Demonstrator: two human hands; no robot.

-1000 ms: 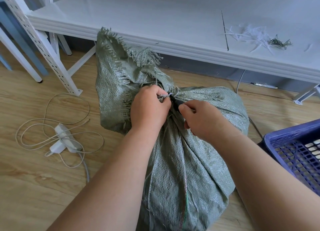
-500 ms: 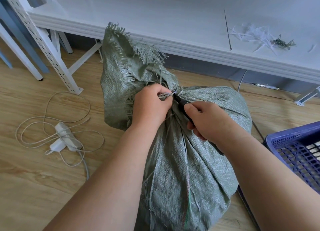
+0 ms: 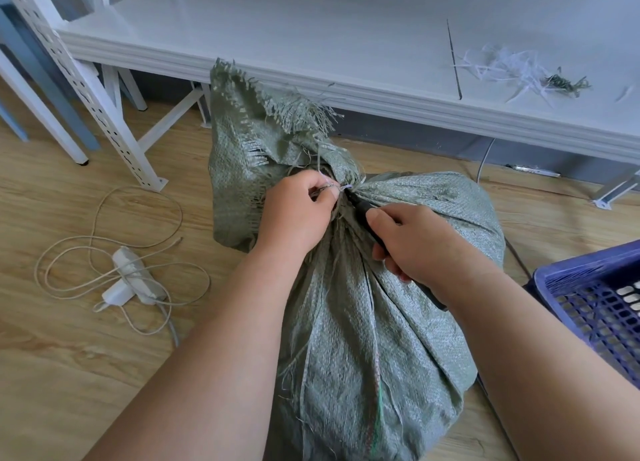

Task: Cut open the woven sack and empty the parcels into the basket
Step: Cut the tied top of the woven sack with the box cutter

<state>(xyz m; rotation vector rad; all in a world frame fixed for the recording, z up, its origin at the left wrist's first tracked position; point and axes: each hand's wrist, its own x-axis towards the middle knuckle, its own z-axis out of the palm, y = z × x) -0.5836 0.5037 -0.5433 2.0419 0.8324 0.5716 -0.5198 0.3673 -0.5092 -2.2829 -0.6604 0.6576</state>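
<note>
My left hand [image 3: 298,214] pinches the sack [image 3: 363,322] tie; right hand [image 3: 419,246] grips a knife [image 3: 360,207], basket [image 3: 588,287] at 3 o'clock.

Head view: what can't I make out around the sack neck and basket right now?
- Parcels: hidden inside the tied sack.
- Cutter: only a dark handle shows; the right hand and folds of the sack cover the rest.
- Tie: too small to tell whether it is cut; the left hand pinches it.
- Basket: cut off by the right edge.
</note>
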